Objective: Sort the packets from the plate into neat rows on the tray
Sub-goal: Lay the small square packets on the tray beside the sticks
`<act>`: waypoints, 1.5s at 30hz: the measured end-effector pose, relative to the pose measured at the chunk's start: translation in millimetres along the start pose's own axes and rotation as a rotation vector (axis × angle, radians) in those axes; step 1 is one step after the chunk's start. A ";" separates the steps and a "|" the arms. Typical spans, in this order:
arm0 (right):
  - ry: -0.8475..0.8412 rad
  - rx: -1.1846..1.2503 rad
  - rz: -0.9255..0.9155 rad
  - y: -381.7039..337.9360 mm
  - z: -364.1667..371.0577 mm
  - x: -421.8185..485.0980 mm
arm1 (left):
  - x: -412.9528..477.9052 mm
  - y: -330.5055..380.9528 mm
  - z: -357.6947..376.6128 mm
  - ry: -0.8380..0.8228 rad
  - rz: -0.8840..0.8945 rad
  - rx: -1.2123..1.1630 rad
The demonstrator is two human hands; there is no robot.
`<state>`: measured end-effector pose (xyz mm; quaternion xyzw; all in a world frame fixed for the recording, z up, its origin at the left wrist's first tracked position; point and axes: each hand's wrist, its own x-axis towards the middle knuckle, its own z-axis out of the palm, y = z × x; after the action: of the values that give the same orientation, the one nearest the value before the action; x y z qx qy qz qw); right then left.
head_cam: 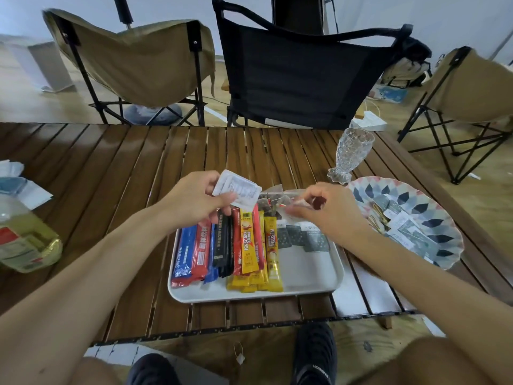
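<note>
At the far left of the table point(111, 168) stands a bottle point(25, 234) of yellow liquid, which has no part in my work. My left hand point(194, 198) is above the far left corner of the tray point(311, 270) and holds the white sachets point(238, 190) pinched between the thumb and the curled fingers, their printed side turned up. Below it the tray already carries its rows: the blue and red sticks point(191, 251), then the black sticks point(222, 243), then the yellow coffee sticks point(249, 245), and after them the dark square sachets point(302, 237) near the far edge. My right hand point(333, 215) hovers over these squares, the fingers drawn together in a narrow pinch on a small pale packet point(295, 211); it is blurred, so I cannot say which kind it is. More to the right stands a glass point(351, 154), and beside the tray the plate point(369, 190) holds the remaining packets point(402, 229) in a loose heap. I judge all these packets to be very light, thin and a little slippery; they bend easily and slide over one another. It is best to take one by its flat sealed edge with only two fingertips, and to lay it down flat so that it does not push the neighbouring row
</note>
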<state>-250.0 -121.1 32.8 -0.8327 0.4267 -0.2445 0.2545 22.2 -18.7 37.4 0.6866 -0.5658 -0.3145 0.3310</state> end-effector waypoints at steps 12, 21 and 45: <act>-0.478 -0.307 -0.257 24.7 0.8 -19.5 | -2.0 -1.9 0.9 -0.029 -0.021 0.044; -0.433 -0.567 -0.239 25.1 3.1 -18.6 | -0.9 -2.8 0.8 -0.033 -0.028 0.050; -0.274 -0.129 0.024 5.6 28.3 -15.2 | -4.8 -1.5 -1.5 -0.058 -0.024 -0.025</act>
<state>-243.4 -105.2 5.1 -0.8678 0.4126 -0.0974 0.2591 23.5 -13.6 37.3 0.6799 -0.5628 -0.3451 0.3193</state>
